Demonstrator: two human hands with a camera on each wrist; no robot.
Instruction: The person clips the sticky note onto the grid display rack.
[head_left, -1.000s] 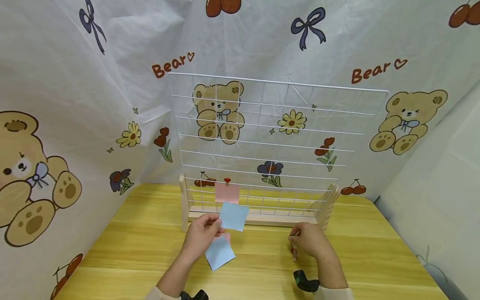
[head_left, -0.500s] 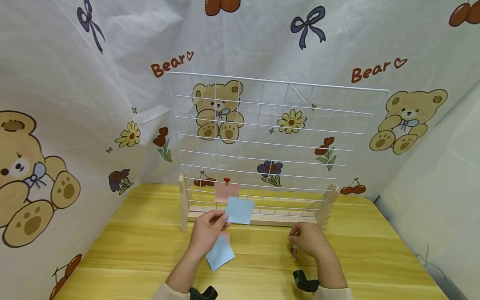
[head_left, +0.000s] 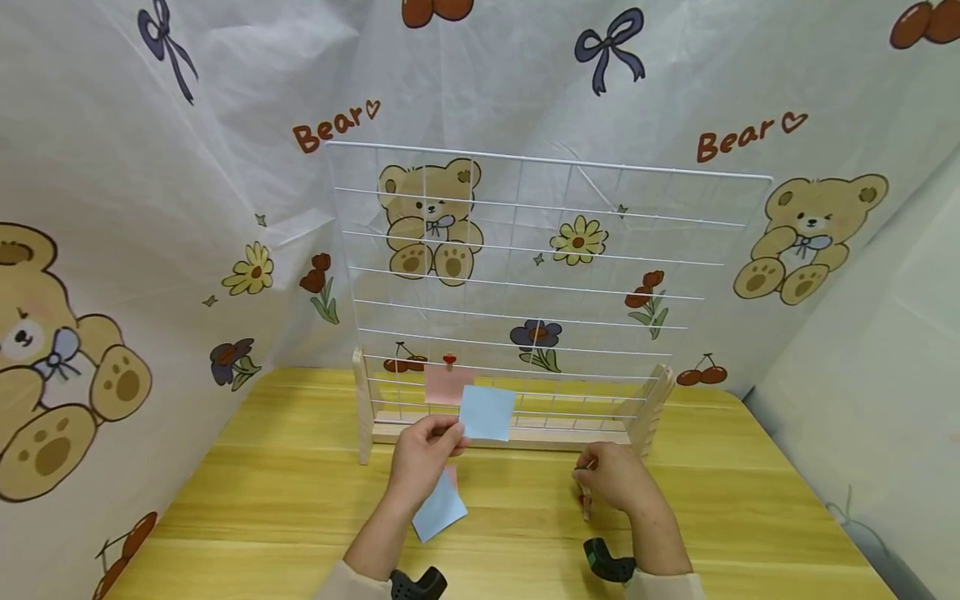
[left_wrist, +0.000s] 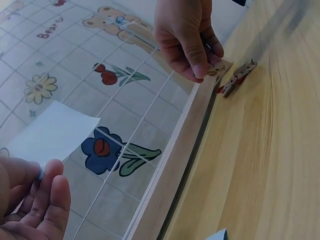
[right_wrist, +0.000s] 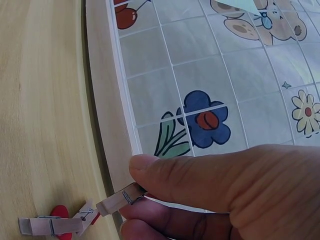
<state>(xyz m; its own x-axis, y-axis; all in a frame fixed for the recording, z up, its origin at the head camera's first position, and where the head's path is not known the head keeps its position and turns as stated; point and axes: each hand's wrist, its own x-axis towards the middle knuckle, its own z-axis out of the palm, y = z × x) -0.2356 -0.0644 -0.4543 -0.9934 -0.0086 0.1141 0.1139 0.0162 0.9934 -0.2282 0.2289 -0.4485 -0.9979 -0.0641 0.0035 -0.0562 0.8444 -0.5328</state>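
Observation:
A square blue paper note (head_left: 487, 412) is pinched at its lower left corner by my left hand (head_left: 423, 462). It is held up before the lower part of the white wire grid (head_left: 547, 157), partly overlapping a pink note (head_left: 447, 383) behind it. That pink note hangs on the grid from a clothespin with a red heart (head_left: 449, 359). My right hand (head_left: 618, 479) is low over the table, gripping a small wooden clothespin (right_wrist: 121, 199) between thumb and fingers. Just below it, more wooden clothespins (right_wrist: 42, 226) with red parts lie on the tabletop.
Another blue note (head_left: 440, 510), with a pink one (head_left: 452, 476) showing beneath, lies on the wooden table (head_left: 247, 517) near my left forearm. Wooden feet (head_left: 363, 408) support the grid at both ends. Behind it hangs a bear-print cloth (head_left: 487, 83).
My left hand has carried the blue note right and slightly up, turning it more level in front of the grid. The right hand has stayed in place. The head view has shifted slightly.

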